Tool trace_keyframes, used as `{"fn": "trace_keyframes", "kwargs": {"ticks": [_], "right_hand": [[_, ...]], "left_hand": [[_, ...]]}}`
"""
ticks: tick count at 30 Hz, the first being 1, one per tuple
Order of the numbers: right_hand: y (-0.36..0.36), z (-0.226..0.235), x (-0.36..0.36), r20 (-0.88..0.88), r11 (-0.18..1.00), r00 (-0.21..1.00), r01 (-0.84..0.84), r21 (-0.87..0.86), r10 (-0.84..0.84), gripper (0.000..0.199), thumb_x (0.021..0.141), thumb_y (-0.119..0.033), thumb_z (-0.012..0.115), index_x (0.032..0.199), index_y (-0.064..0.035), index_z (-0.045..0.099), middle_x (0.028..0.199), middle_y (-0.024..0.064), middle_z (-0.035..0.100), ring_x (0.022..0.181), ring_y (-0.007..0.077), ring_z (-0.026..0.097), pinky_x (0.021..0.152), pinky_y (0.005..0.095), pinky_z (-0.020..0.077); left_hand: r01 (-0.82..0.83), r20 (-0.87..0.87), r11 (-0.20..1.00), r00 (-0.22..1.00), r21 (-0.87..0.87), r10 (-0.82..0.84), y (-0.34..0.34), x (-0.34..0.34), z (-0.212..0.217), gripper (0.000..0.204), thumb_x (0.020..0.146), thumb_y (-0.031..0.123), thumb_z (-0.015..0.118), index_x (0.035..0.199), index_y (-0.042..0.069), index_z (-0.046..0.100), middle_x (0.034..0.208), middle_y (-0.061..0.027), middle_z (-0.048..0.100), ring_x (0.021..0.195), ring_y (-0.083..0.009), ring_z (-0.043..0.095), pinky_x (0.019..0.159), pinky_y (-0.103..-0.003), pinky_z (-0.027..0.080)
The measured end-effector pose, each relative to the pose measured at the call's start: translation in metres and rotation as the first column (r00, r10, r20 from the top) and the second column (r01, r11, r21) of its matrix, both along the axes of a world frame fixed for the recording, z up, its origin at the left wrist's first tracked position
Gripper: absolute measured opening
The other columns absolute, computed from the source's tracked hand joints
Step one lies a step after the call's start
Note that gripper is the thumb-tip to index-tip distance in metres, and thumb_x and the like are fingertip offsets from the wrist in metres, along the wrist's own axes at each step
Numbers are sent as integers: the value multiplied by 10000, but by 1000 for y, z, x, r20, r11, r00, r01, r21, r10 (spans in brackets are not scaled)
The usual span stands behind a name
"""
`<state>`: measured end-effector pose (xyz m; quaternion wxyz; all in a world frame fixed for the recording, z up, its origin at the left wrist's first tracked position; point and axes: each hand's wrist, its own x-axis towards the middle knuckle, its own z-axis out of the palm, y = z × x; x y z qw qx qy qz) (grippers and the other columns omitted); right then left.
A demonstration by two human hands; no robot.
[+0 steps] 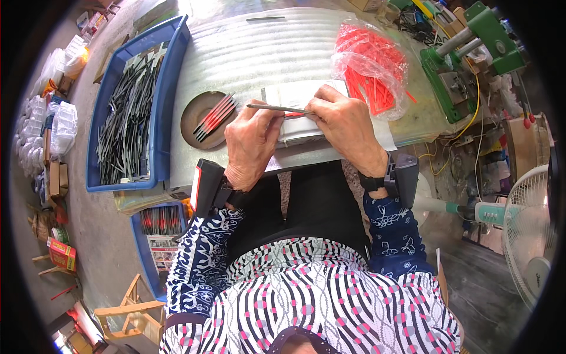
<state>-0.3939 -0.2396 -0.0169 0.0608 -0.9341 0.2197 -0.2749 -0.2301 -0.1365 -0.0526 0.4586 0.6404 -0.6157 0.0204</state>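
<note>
Grey rod (274,108) hovers between blue crate (173,88) and red strips (368,65).

Grey floor (97,227) runs along the left edge of the table (236,50), with a wooden stool or chair (127,308) off its near-left corner. Beyond the near-right corner, a fan (527,227) stands over darker flooring (471,280). Bright light whitens the far edge.

I saw the white table cover (247,53) lit brightly, palest toward the top of the frame, while the floor (489,295) at lower right sat dim. Fisheye distortion curved the outer scene into black corners; I found the centre reasonably sharp.
</note>
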Motion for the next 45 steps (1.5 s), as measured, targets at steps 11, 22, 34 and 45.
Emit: {"fn": "trace_keyframes", "kwargs": {"ticks": [11, 22, 34, 45], "right_hand": [[4, -1, 2, -3, 1000, 1000, 21, 16, -21, 51, 818, -92, 647, 853, -82, 683, 827, 91, 599, 673, 293, 660, 570, 386, 531], [8, 10, -8, 252, 887, 913, 196, 418, -321, 392, 872, -374, 720, 979, -10, 624, 794, 143, 653, 687, 296, 637, 617, 387, 485], [17, 42, 11, 277, 893, 942, 49, 447, -190, 232, 908, -200, 682, 920, 4, 573, 774, 158, 636, 670, 306, 651, 595, 366, 511], [11, 64, -16, 625, 864, 752, -157, 478, -209, 207, 940, -193, 675, 885, -5, 609, 754, 88, 677, 616, 100, 641, 546, 246, 480]], "left_hand": [[-10, -17, 1000, 1000, 12, 10, 1, -2, 0, 121, 829, 28, 719, 944, 48, 688, 864, -74, 633, 610, -151, 594, 536, -277, 487], [-18, 9, 999, 1000, 28, 17, 3, -4, 8, 100, 818, 23, 712, 909, 51, 683, 841, -81, 622, 642, -197, 611, 564, -309, 494], [-27, 25, 1000, 999, 2, 27, 2, -5, 9, 97, 812, 17, 706, 899, 50, 677, 826, -96, 619, 689, -251, 630, 592, -343, 502], [-15, 10, 1000, 1000, 13, 15, 4, -3, 4, 83, 821, 22, 709, 896, 41, 679, 842, -81, 628, 639, -195, 622, 569, -304, 501]]}}
